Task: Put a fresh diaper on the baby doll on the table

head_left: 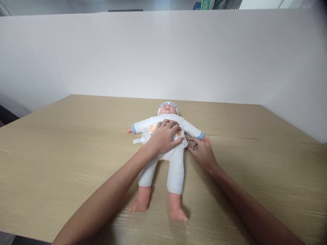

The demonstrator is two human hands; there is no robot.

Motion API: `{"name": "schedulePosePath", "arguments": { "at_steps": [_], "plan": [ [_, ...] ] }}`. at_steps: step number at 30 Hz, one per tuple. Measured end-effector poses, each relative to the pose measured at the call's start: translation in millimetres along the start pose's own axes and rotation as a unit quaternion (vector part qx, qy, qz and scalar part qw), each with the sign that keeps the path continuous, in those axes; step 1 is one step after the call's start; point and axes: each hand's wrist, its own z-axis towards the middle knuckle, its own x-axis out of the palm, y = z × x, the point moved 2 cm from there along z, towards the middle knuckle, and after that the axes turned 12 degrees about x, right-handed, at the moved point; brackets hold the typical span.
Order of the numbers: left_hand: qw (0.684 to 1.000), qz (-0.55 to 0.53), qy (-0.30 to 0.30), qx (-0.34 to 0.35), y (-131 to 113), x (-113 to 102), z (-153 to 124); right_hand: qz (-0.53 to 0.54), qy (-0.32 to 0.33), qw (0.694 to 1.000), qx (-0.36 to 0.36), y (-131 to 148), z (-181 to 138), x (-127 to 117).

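Observation:
A baby doll [176,173] in a white suit with blue cuffs and a lettered white headband lies on its back, feet toward me. A white diaper [165,156] with an orange print is around its hips. One fastening tab [138,140] sticks out loose on the left side. My left hand [166,136] rests flat on the doll's belly, fingers spread over the diaper front. At the doll's right-hand side in view, my right hand [201,151] pinches the diaper's edge between thumb and forefinger, its other fingers curled. My left hand covers much of the diaper's front.
The doll lies on a wood-coloured table [76,153] with a seam running across it. A white wall panel [163,58] stands behind the table's far edge. Beyond its top, a green item [205,4] and other objects are partly visible.

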Motion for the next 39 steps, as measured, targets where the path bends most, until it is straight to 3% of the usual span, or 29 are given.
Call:
{"name": "schedulePosePath", "arguments": {
  "at_steps": [10, 18, 33, 39],
  "plan": [
    [1.0, -0.01, -0.006, 0.002, 0.4, 2.3, -1.3, 0.076, 0.016, 0.993, 0.09, -12.3, 4.4, 5.5],
    [1.0, -0.006, -0.019, 0.001, 1.5, 5.4, -2.8, 0.093, 0.004, 0.995, 0.042, -3.8, 1.0, 8.2],
    [1.0, -0.004, -0.026, 0.002, 1.1, 6.2, -3.8, 0.093, -0.02, 0.995, 0.035, -2.4, -1.0, 6.1],
    [1.0, -0.002, -0.022, 0.001, 0.7, 5.5, -3.6, 0.132, 0.018, 0.99, 0.052, -2.2, -0.5, 7.9]
  ]
}}
